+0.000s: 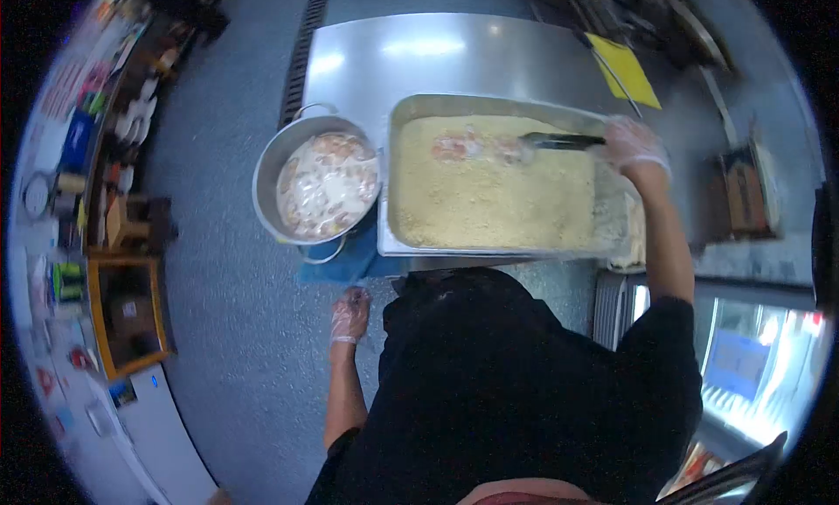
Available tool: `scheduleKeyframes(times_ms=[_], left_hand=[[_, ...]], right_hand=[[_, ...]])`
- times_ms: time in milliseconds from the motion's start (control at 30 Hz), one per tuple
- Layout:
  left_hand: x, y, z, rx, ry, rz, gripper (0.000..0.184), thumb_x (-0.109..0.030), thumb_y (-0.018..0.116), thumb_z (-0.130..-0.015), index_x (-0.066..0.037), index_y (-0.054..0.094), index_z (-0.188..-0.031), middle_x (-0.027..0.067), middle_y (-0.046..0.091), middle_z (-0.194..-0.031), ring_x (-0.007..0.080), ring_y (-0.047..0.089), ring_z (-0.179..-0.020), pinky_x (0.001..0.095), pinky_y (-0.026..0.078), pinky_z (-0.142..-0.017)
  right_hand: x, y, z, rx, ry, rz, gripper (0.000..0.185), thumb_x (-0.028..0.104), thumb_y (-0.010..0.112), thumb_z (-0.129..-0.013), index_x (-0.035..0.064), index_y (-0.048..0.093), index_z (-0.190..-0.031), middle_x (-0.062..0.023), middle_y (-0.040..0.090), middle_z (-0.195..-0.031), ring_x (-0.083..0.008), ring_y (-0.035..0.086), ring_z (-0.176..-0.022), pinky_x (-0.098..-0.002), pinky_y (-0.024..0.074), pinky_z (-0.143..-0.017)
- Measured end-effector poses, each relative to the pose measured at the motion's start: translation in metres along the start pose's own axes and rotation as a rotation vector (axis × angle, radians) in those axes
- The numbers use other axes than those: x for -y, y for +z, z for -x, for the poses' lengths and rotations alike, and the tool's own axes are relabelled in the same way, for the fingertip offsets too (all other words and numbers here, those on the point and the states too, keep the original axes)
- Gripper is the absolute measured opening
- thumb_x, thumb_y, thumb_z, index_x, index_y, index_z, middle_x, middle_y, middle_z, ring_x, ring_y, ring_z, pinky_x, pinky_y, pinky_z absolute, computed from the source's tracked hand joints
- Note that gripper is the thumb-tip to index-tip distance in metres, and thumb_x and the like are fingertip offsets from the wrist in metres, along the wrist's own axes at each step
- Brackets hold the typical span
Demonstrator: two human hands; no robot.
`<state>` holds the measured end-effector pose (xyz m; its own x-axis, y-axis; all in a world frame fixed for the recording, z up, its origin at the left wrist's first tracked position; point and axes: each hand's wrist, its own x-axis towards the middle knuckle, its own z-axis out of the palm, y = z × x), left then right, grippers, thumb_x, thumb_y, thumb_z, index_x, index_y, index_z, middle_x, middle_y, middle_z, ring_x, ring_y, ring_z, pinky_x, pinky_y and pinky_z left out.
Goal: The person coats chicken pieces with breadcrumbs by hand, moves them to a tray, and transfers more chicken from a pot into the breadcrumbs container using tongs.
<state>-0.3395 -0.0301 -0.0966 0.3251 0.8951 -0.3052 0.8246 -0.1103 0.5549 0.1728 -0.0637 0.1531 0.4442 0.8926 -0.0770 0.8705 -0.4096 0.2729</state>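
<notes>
Right hand (633, 145) extended forward, left hand (351, 314) lowered

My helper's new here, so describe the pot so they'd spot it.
Find the steel table. At its left edge, beside the tray, is the pot. Unlike the rectangular tray of yellowish powder, it's round, loop-handled and holds white liquid.

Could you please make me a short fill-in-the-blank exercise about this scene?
1. The dark utensil is held in the person's ____ hand.
2. In the head view, the round pot stands to the ____ of the rectangular pan.
3. The liquid in the pot is ____ in colour.
4. The person's lower, empty-looking hand wears a see-through ____.

Missing words: right; left; white; glove.
</notes>
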Motion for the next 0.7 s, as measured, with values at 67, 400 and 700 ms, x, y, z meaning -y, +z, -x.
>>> scheduleKeyframes(times_ms=[67, 400, 700], left_hand=[[0.010, -0.003, 0.007, -0.020, -0.040, 0.020, 0.033, -0.035, 0.051, -0.089, -0.006, 0.059, -0.102, 0.0213, 0.063, -0.098, 0.0409, 0.058, -0.092, 0.0470, 0.044, -0.081], [0.052, -0.034, 0.009, -0.108, -0.028, 0.078, 0.024, -0.025, 0.051, -0.088, -0.004, 0.058, -0.097, 0.0207, 0.063, -0.093, 0.0404, 0.059, -0.089, 0.0485, 0.044, -0.080], [0.094, -0.052, 0.020, -0.180, -0.101, 0.150, 0.023, -0.024, 0.053, -0.087, -0.005, 0.059, -0.098, 0.0213, 0.063, -0.088, 0.0400, 0.058, -0.089, 0.0482, 0.043, -0.081]], right_hand=[[0.022, -0.043, -0.002, 0.141, 0.013, -0.055, 0.037, 0.033, 0.065, -0.076, 0.0076, 0.062, -0.102, -0.0160, 0.061, -0.102, -0.0345, 0.060, -0.092, -0.0412, 0.0488, -0.075], [0.232, -0.121, -0.019, -0.037, -0.439, -0.039, 0.036, 0.037, 0.062, -0.079, 0.0036, 0.065, -0.093, -0.0169, 0.064, -0.093, -0.0314, 0.063, -0.087, -0.0428, 0.0500, -0.076], [0.344, -0.097, -0.064, -0.204, -0.680, 0.056, 0.021, 0.017, 0.056, -0.079, 0.0032, 0.068, -0.089, -0.0167, 0.065, -0.091, -0.0308, 0.066, -0.083, -0.0428, 0.0536, -0.070]])
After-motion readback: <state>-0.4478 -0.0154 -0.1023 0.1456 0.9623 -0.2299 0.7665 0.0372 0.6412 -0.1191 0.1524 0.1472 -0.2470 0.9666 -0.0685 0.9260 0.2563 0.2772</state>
